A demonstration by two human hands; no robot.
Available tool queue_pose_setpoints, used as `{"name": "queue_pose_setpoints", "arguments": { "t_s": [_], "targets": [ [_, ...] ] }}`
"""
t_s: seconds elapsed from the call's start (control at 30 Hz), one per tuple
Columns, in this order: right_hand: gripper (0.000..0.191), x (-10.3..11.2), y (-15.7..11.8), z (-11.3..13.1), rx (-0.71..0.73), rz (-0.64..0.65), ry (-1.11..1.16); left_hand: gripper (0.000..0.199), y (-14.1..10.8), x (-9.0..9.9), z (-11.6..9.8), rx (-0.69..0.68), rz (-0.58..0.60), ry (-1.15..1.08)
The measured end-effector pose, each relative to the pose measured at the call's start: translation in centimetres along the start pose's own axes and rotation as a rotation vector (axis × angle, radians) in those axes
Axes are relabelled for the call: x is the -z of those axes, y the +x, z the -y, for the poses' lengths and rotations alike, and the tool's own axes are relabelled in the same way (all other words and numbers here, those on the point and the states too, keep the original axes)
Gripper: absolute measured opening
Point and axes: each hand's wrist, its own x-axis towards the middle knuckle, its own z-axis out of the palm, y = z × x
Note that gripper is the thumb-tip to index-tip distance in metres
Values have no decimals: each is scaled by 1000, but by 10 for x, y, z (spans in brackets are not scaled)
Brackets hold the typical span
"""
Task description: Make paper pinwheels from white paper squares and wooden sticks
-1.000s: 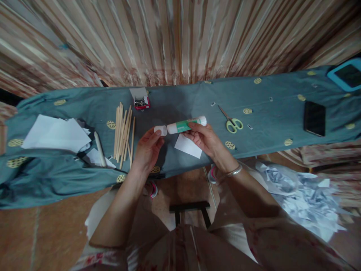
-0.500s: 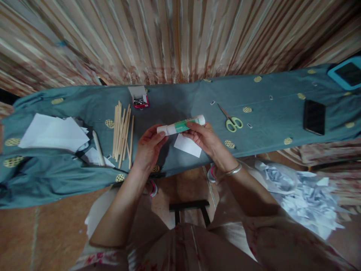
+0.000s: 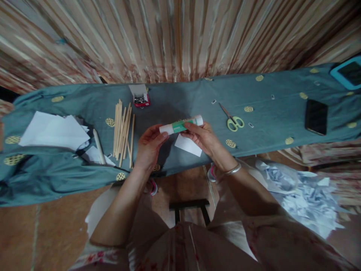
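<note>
A white and green glue stick is held level between both hands, above the table. My left hand pinches the white cap at its left end. The green-labelled barrel, near the right end, lies in the closed fingers of my right hand. Just below the glue stick, a small white sheet of paper lies on the cloth, partly covered by my right hand.
Left of my hands are several thin wooden sticks, a white pen-like stick, stacked papers and a red box of metal clips. Green-handled scissors, a phone and a blue-framed device lie rightward. Paper scraps fill a bag.
The glue stick looks shorter, its cap end now closer to the green label. Both hands keep their hold on it, slightly nearer each other.
</note>
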Motion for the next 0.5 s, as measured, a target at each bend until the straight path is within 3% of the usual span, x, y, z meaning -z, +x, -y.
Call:
{"name": "queue_pose_setpoints", "arguments": {
  "t_s": [0.27, 0.5],
  "targets": [
    [35, -3, -1, -4, -19, 5, 16, 38, -1, 3, 1, -8, 13, 69],
    [36, -7, -4, -12, -37, 15, -15, 41, 0, 1, 5, -163, 43, 289]
  ]
}}
